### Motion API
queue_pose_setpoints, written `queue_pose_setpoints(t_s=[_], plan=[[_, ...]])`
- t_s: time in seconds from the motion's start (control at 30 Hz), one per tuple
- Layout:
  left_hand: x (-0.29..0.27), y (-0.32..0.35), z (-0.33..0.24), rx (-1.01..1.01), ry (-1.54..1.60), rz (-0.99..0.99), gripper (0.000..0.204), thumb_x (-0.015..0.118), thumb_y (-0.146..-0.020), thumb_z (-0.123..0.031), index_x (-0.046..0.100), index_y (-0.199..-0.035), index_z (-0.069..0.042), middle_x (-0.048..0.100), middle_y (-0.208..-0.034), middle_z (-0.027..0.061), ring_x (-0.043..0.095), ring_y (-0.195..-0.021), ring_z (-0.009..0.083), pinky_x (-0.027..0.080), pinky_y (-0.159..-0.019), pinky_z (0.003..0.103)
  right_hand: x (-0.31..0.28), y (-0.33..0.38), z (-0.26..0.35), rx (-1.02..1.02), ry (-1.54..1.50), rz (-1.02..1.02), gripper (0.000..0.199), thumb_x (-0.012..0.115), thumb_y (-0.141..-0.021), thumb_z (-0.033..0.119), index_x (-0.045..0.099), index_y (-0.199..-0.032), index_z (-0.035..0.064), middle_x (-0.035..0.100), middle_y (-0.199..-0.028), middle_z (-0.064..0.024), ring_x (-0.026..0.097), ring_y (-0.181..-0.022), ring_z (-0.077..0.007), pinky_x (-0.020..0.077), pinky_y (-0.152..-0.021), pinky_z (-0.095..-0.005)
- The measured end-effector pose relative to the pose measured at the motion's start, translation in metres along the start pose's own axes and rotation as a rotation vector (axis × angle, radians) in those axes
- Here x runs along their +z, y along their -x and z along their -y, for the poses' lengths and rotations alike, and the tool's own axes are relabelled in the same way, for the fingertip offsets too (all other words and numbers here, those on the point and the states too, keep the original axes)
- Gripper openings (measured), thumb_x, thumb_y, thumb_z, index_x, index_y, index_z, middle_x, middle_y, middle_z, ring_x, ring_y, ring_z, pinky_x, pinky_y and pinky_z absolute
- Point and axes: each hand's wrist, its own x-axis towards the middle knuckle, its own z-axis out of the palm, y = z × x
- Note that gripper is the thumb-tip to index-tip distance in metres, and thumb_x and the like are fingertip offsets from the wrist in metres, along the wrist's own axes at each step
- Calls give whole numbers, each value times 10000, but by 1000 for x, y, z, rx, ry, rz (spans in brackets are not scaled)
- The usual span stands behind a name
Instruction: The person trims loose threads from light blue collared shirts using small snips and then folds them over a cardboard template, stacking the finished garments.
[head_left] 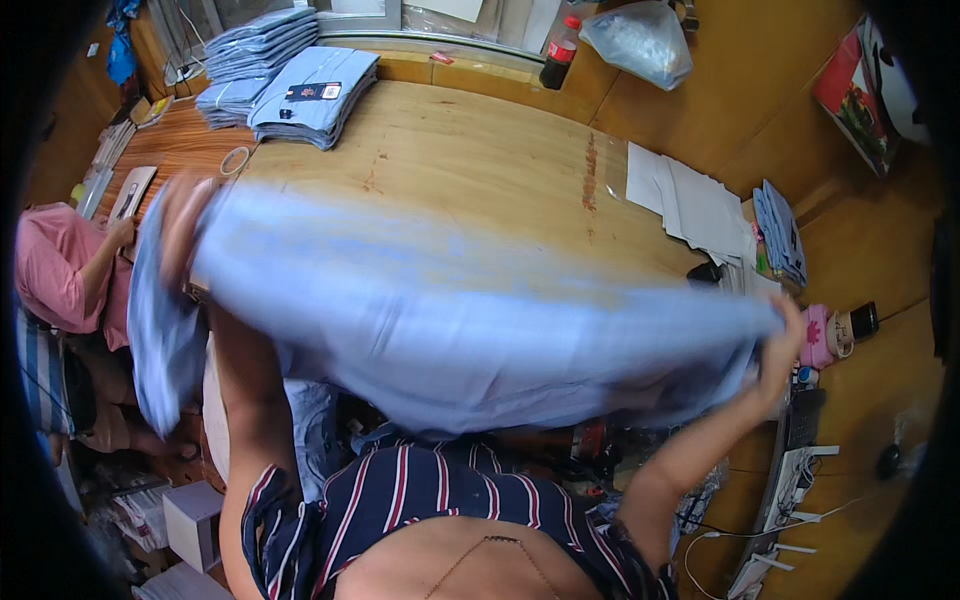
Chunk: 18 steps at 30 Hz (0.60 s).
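A light blue shirt (480,320) is stretched between my two hands above the near part of the table, smeared by motion. At its left end, my left hand (188,230) is closed on the cloth, its fingers blurred. A loose length of the fabric, perhaps a sleeve, hangs down outside that wrist. My right hand (785,345) grips the opposite end, thumb and fingers pinching the edge. The cloth hides the table's front edge and part of what lies below. Folded blue shirts (315,95), the top one bearing a dark tag, lie at the far left of the table.
Beyond the cloth spreads the wooden tabletop (470,150). White papers (690,205) lie at its right, near another folded blue garment (780,230). A cola bottle (560,55) and a plastic bag (640,42) stand at the back. A person in pink (70,265) is at the left.
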Motion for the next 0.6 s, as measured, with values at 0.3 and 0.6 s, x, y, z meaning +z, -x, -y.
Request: queue_pose_setpoints(t_s=[0.3, 0.6], plan=[[223, 20, 75, -196, -92, 539, 443, 547, -789, -281, 436, -1197, -148, 477, -1143, 141, 435, -1061, 319, 340, -909, 427, 219, -37, -44, 90, 246, 105, 559, 599, -746, 296, 381, -1254, 211, 438, -1181, -144, 421, -1084, -324, 356, -876, -415], [225, 177, 70, -587, -311, 827, 479, 385, -829, -485, 383, -1260, -274, 276, -1359, 63, 213, -1256, 299, 107, -964, 592, 263, 79, -100, 399, 643, 472, 481, 356, -847, 469, 321, -1285, 274, 262, -1362, -15, 245, -1238, -270, 216, -927, -575]])
